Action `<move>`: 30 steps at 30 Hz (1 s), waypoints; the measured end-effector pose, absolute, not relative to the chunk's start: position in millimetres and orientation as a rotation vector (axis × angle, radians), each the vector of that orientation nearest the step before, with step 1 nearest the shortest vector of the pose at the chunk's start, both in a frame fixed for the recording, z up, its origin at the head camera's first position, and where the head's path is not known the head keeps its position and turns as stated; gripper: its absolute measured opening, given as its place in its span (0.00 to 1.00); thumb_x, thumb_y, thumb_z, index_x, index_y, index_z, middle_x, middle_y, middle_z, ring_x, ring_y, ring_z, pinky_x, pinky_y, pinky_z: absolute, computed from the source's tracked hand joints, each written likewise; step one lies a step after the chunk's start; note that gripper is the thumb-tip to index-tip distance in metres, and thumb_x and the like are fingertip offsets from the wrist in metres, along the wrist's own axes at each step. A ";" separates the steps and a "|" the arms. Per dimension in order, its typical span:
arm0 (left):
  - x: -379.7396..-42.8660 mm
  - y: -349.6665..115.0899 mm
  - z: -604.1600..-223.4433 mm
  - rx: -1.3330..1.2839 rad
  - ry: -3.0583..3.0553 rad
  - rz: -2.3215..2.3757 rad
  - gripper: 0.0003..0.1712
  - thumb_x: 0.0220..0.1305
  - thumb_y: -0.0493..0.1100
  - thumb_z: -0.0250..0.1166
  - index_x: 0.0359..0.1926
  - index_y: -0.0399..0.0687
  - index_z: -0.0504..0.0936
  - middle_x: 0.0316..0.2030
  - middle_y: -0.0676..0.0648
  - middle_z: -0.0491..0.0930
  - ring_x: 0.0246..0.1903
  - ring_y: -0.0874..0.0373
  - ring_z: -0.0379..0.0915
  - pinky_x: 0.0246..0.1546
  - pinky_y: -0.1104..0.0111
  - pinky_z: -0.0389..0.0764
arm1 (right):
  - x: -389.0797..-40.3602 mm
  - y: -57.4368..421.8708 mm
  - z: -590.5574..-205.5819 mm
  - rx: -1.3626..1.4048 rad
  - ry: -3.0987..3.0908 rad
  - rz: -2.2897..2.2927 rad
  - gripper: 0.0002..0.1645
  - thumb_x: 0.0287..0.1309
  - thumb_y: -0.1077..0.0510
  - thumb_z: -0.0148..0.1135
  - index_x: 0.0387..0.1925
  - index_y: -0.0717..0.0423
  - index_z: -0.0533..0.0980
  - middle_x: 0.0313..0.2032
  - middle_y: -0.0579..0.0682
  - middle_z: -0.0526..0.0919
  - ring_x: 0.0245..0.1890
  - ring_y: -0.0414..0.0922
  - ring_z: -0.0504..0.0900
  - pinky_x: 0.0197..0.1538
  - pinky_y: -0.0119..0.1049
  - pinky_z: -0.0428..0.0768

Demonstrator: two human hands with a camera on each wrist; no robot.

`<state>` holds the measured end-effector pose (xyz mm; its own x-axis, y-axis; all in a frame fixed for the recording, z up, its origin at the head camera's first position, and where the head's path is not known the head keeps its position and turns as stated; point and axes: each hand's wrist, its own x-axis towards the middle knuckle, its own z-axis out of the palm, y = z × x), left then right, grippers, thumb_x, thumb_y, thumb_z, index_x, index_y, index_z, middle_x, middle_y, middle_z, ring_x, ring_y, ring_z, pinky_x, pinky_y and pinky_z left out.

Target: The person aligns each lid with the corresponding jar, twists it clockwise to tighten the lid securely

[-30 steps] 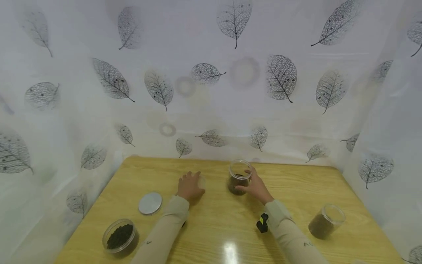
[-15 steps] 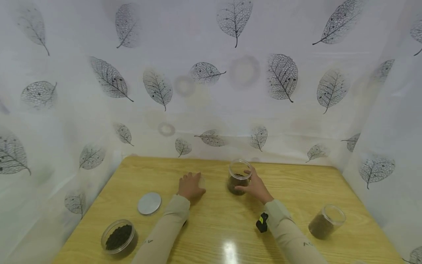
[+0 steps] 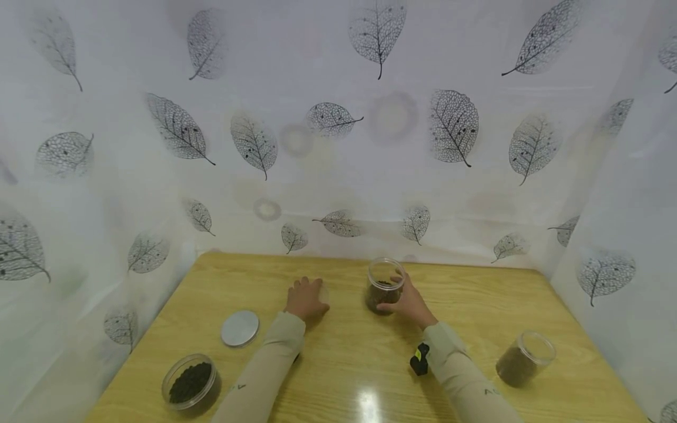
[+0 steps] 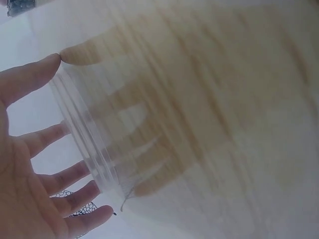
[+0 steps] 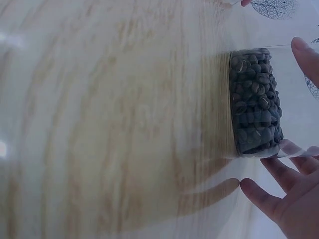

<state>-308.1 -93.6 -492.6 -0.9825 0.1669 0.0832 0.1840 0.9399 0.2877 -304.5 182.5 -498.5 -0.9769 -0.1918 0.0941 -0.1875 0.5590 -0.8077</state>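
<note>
In the head view my right hand grips an open clear jar from its right side. Dark beans fill its lower part, and the right wrist view has my thumb and fingers on opposite sides of it. The jar stands upright on the table. My left hand is spread over a shallow clear plastic container with a ridged rim, to the left of the jar. Its thumb and fingers reach round the rim; no contents show inside. Most of this container is hidden by the hand in the head view.
A silver lid and a shallow clear tub of dark pieces are at left on the wooden table. Another clear jar with brown contents stands at right. Behind hangs a leaf-patterned curtain.
Both hands stay in the same places on their containers. Only a slight shift of the head view shows.
</note>
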 end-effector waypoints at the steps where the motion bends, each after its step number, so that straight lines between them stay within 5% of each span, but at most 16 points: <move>1: -307.9 -93.8 -492.5 -0.274 -3.038 -0.466 0.38 0.43 0.52 0.71 0.57 0.46 0.73 0.46 0.34 0.74 0.45 0.38 0.70 0.44 0.47 0.73 | -304.4 181.9 -498.7 -0.339 2.764 -1.448 0.68 0.36 0.51 0.78 0.70 0.59 0.43 0.64 0.66 0.65 0.63 0.64 0.66 0.63 0.59 0.66; 30: -308.6 -91.2 -486.9 -0.241 -3.026 -0.596 0.42 0.44 0.52 0.73 0.61 0.46 0.69 0.51 0.32 0.70 0.50 0.36 0.67 0.44 0.45 0.76 | -304.7 179.5 -500.3 -0.341 2.761 -1.533 0.65 0.37 0.51 0.78 0.70 0.61 0.47 0.62 0.63 0.68 0.62 0.63 0.67 0.62 0.59 0.67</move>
